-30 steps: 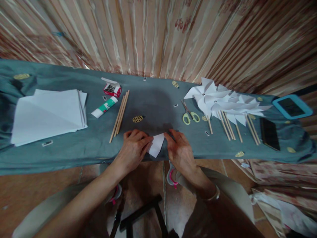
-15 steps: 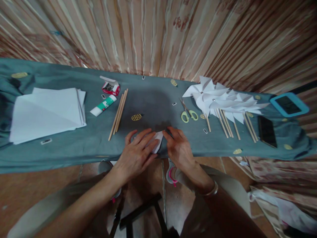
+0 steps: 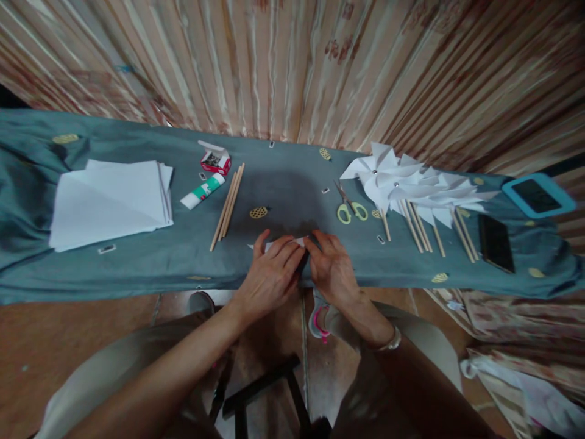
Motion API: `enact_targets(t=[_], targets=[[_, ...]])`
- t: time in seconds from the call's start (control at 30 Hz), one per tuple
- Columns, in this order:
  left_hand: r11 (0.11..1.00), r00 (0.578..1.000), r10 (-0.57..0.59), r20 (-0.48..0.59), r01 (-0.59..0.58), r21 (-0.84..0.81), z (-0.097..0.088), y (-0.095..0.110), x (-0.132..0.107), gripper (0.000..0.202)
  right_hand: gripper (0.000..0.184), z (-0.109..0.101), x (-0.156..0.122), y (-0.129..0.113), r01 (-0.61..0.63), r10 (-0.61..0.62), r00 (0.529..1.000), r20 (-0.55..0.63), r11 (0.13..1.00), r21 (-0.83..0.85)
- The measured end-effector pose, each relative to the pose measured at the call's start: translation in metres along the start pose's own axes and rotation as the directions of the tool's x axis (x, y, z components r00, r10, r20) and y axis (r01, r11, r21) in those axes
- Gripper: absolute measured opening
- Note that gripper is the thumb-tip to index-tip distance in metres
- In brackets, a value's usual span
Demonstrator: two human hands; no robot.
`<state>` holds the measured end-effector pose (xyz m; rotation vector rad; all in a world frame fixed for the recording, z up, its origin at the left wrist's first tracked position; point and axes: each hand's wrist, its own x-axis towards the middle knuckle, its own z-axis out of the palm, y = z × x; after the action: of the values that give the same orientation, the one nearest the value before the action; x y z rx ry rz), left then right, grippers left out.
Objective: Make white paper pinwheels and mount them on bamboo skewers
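Note:
A small folded piece of white paper (image 3: pixel 298 241) is at the table's front edge, mostly covered by my hands. My left hand (image 3: pixel 270 268) lies over it with the fingers bent across the paper, gripping it; a thin white point sticks out to the left. At the paper's right end, my right hand (image 3: pixel 333 262) pinches the corner between thumb and fingers. Scissors (image 3: pixel 350 207) with light green handles lie beyond my right hand. To the left of my left hand are several wooden sticks (image 3: pixel 227 207).
A stack of white paper (image 3: pixel 112 204) lies at the left. Near the sticks are a glue stick (image 3: pixel 203 191) and an open red box (image 3: pixel 216 161) of small metal pieces. Several paper pinwheels (image 3: pixel 397 180) on sticks, a phone (image 3: pixel 496 244) and a blue-framed device (image 3: pixel 539 195) occupy the right.
My left hand has turned and its fingers have drawn together over the paper, which now shows as a narrow strip. The right hand stays at its corner. The view has shifted slightly left.

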<state>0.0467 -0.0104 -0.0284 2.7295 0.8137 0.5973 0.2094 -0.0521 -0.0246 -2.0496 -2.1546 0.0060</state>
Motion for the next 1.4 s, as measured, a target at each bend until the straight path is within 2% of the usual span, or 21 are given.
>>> enact_targets(t=[0.4,0.53,0.8,1.4], targets=[[0.999,1.000,0.008,0.009,-0.008,0.048,-0.006,-0.002,-0.004,0.024,0.042,0.001,-0.002,0.003,0.023,-0.023,1.000,-0.017,1.000,-0.006],[0.997,0.999,0.042,0.031,-0.044,0.066,-0.001,-0.004,-0.011,0.034,0.042,0.000,-0.002,0.003,0.027,-0.026,1.000,0.015,0.999,-0.025],[0.991,0.986,0.061,0.154,-0.079,0.112,0.008,-0.016,-0.027,0.049,0.042,-0.001,-0.002,0.003,0.020,-0.018,0.999,0.043,0.999,-0.044],[0.990,0.982,0.104,0.157,-0.118,0.081,0.003,-0.025,-0.026,0.040,0.042,0.003,-0.003,0.006,0.056,-0.057,0.998,-0.019,0.997,-0.048]])
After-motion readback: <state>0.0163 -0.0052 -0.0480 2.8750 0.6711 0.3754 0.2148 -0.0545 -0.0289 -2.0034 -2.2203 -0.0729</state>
